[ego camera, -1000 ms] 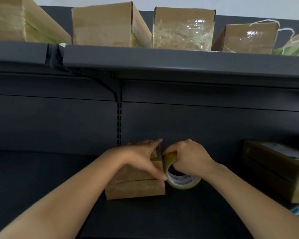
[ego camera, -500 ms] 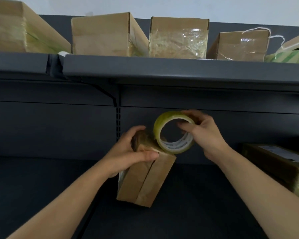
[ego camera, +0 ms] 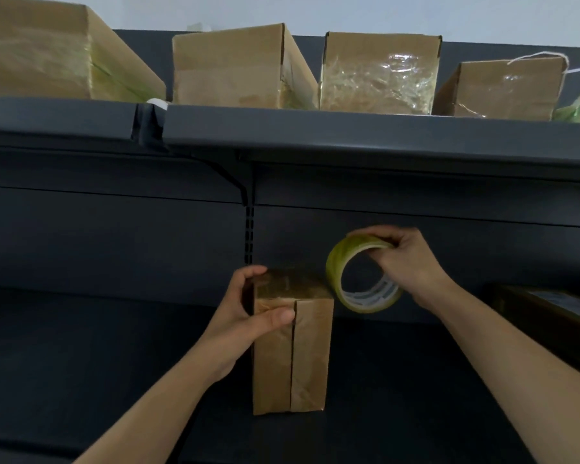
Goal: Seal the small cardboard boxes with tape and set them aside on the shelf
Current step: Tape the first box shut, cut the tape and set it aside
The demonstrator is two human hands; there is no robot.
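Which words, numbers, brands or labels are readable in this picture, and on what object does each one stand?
No text here can be read.
On the tape roll: pale marks on the inner core, too blurred to read.
On the dark box at the right edge: a pale label on top, too dim and cut off to read.
On the small cardboard box and the upper boxes: no print visible.
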